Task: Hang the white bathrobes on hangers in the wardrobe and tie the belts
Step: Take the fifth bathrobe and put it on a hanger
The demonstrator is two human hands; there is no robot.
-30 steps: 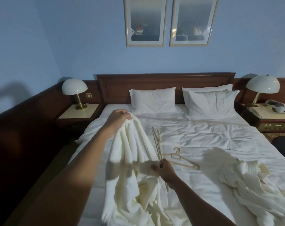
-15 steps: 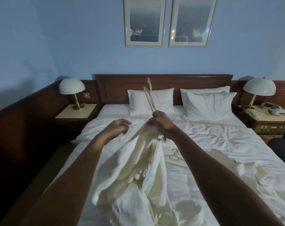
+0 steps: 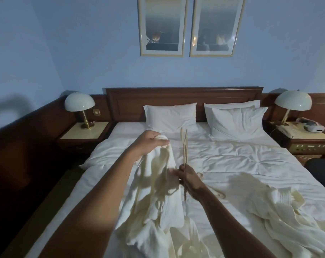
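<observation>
Left hand (image 3: 148,141) bunched tight on the top of a white bathrobe (image 3: 158,192), lifted above the bed (image 3: 232,161). Right hand (image 3: 188,180) clamped round 1 upright hanger (image 3: 185,151) just beside it. 2nd bathrobe (image 3: 280,207) crumpled at right.

A single head-worn wide-angle view looks forward and slightly down along the white-sheeted bed (image 3: 232,161). It faces the dark wooden headboard (image 3: 184,101) at mid frame.
</observation>
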